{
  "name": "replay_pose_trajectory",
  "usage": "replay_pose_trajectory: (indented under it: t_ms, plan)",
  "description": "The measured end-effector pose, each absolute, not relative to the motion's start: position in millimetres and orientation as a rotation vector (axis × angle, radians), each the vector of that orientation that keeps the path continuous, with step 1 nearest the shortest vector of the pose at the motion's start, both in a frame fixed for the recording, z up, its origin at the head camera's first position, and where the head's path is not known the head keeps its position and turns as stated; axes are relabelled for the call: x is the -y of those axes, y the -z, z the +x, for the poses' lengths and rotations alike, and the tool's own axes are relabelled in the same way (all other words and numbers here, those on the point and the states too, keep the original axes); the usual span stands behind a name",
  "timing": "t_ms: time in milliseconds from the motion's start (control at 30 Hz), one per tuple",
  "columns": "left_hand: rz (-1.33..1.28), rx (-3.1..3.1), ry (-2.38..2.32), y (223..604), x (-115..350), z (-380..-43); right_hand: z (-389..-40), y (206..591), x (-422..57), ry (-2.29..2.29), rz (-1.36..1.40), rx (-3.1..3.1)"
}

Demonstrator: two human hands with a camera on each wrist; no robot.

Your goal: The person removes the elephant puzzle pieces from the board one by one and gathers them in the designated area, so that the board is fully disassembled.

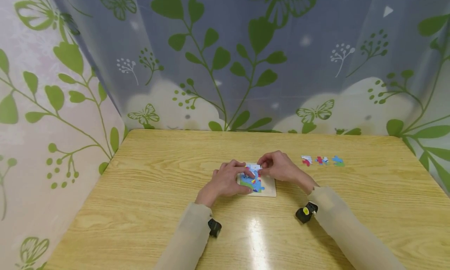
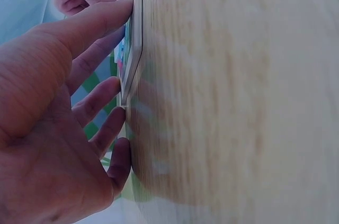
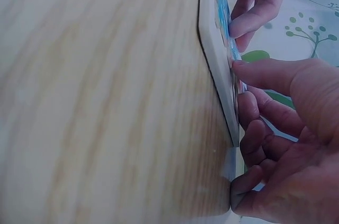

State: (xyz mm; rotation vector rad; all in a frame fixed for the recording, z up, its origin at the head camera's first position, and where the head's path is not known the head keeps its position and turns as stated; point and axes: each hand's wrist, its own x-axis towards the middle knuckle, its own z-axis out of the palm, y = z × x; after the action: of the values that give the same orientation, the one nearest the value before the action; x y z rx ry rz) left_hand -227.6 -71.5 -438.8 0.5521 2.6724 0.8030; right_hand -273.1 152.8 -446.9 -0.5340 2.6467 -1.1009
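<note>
A square wooden puzzle board lies flat on the table, its left part covered by joined jigsaw pieces in blue, green, white and red. My left hand rests over the board's left side, fingers spread. Its thumb and index finger touch the pieces, and the other fingers reach past the edge in the left wrist view. At the board's upper right, my right hand pinches a puzzle piece between thumb and index finger, against the joined ones. The fingers mostly hide that piece. Its remaining fingers are curled near the board's edge in the right wrist view.
To the right of the board, a white and red puzzle piece, a red and blue piece and a blue and green piece lie in a row on the wooden table. A leaf-patterned curtain hangs behind the table.
</note>
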Motion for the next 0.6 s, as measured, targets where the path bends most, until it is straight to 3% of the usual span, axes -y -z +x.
replay_pose_trajectory:
  t_ms: [600]
  plan:
    - [0.555,-2.671,-0.802,438.9,71.3,-227.4,-271.9,447.6,-155.1,1.13,-0.572,-2.637]
